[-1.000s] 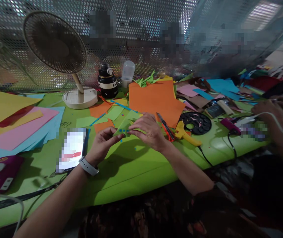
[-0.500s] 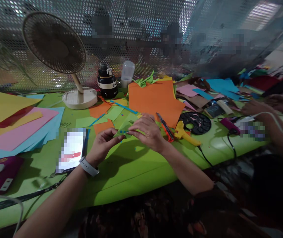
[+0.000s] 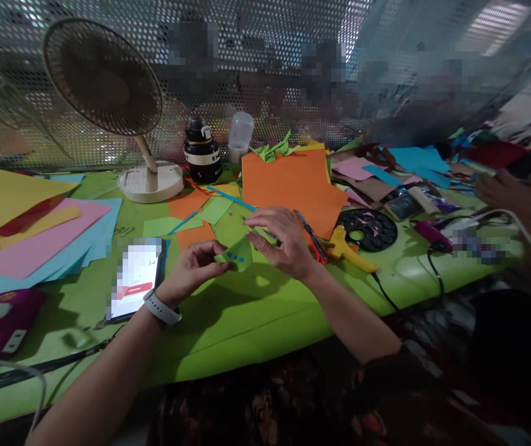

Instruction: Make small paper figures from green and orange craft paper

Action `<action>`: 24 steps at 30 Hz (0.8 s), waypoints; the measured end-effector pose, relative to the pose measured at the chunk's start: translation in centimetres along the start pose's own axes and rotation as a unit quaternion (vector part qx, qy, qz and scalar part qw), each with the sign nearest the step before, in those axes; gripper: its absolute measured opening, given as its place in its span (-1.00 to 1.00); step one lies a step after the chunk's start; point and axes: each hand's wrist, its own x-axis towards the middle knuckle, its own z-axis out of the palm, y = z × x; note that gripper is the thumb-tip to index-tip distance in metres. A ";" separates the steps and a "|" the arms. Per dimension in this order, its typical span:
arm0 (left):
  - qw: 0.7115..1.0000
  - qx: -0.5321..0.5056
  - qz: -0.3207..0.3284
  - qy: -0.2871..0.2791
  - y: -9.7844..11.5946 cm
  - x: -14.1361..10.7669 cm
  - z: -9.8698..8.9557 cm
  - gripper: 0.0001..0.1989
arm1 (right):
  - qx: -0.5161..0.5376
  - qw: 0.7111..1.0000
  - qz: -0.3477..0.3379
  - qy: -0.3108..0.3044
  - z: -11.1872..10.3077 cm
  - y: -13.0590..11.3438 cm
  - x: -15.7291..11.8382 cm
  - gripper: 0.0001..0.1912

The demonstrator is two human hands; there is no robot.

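Observation:
My left hand [image 3: 194,267] pinches a small piece of green paper [image 3: 245,250] between thumb and fingers, held above the table. A short row of small blue paper bits [image 3: 234,257] lies across its face. Just to the right of the paper, my right hand [image 3: 284,244] hovers with thumb and fingers apart and nothing visible in it. Behind that hand lies an orange-handled utility knife [image 3: 310,236], partly hidden by it. A yellow glue gun [image 3: 351,253] rests to its right.
A lit phone [image 3: 136,279] and a stack of coloured paper [image 3: 37,241] lie left. Behind stand a fan [image 3: 151,183], a black bottle [image 3: 201,152] and orange sheets [image 3: 288,186]. A black palette [image 3: 377,229] lies right, near another person's hand [image 3: 516,192].
My right hand has come away from the green paper and its fingers have spread. The paper has tilted, showing more of its blue bits. The other person's hands have shifted at the right.

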 end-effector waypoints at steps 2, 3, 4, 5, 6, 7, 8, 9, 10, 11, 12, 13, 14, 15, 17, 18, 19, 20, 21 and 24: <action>1.000 0.016 0.001 -0.022 0.1 -0.1 -0.3 -0.82 | 0.008 0.999 0.002 -0.050 0.3 0.2 -0.1 -0.83; 0.999 0.021 0.003 -0.026 0.2 -0.1 -0.5 -0.81 | 0.015 0.997 0.004 -0.072 0.4 0.3 -0.2 -0.83; 0.999 0.026 0.006 -0.029 0.2 -0.1 -0.6 -0.81 | 0.024 0.996 0.007 -0.090 0.4 0.3 -0.2 -0.82; 0.999 0.034 0.008 -0.033 0.2 -0.1 -0.7 -0.81 | 0.035 0.994 0.011 -0.106 0.5 0.3 -0.3 -0.82; 0.998 0.044 0.009 -0.037 0.3 -0.1 -0.7 -0.81 | 0.050 0.992 0.015 -0.117 0.5 0.3 -0.3 -0.82; 0.998 0.055 0.011 -0.040 0.3 -0.1 -0.7 -0.82 | 0.070 0.990 0.020 -0.124 0.4 0.3 -0.3 -0.82; 0.997 0.067 0.016 -0.038 0.4 0.0 -0.6 -0.83 | 0.093 0.987 0.028 -0.125 0.4 0.3 -0.3 -0.81; 0.997 0.074 0.030 -0.022 0.4 0.1 -0.5 -0.80 | 0.117 0.985 0.043 -0.116 0.3 0.3 -0.2 -0.81; 0.996 0.073 0.051 0.013 0.4 0.2 -0.4 -0.75 | 0.139 0.983 0.065 -0.099 0.3 0.3 -0.2 -0.80; 0.993 0.064 0.076 0.066 0.4 0.4 -0.2 -0.69 | 0.159 0.980 0.095 -0.073 0.4 0.4 -0.2 -0.79; 0.985 0.047 0.099 0.131 0.2 0.6 -0.1 -0.65 | 0.174 0.975 0.129 -0.041 0.5 0.5 -0.3 -0.77; 0.976 0.027 0.108 0.189 0.1 0.7 0.2 -0.67 | 0.184 0.969 0.162 -0.007 0.7 0.7 -0.3 -0.77; 0.968 0.009 0.100 0.230 -0.2 0.9 0.4 -0.71 | 0.190 0.963 0.189 0.024 0.9 0.8 -0.4 -0.77; 0.967 -0.005 0.074 0.243 -0.4 0.9 0.6 -0.71 | 0.194 0.958 0.207 0.047 1.1 0.9 -0.5 -0.77; 0.975 -0.038 0.007 0.217 -0.9 1.0 1.2 -0.66 | 0.202 0.953 0.219 0.062 1.6 1.0 -0.7 -0.78; 0.979 -0.062 -0.017 0.195 -1.1 1.0 1.6 -0.66 | 0.205 0.953 0.217 0.060 1.7 0.9 -0.7 -0.78; 0.979 -0.090 -0.031 0.180 -1.3 0.9 1.9 -0.69 | 0.204 0.953 0.214 0.056 1.9 0.9 -0.8 -0.77; 0.978 -0.117 -0.040 0.171 -1.5 0.9 2.1 -0.72 | 0.202 0.955 0.211 0.052 2.0 0.8 -0.9 -0.77; 0.975 -0.139 -0.044 0.167 -1.6 0.9 2.4 -0.75 | 0.198 0.957 0.208 0.048 2.1 0.6 -0.9 -0.77; 0.970 -0.166 -0.046 0.170 -1.8 0.8 2.6 -0.81 | 0.194 0.961 0.197 0.026 2.3 0.3 -1.1 -0.76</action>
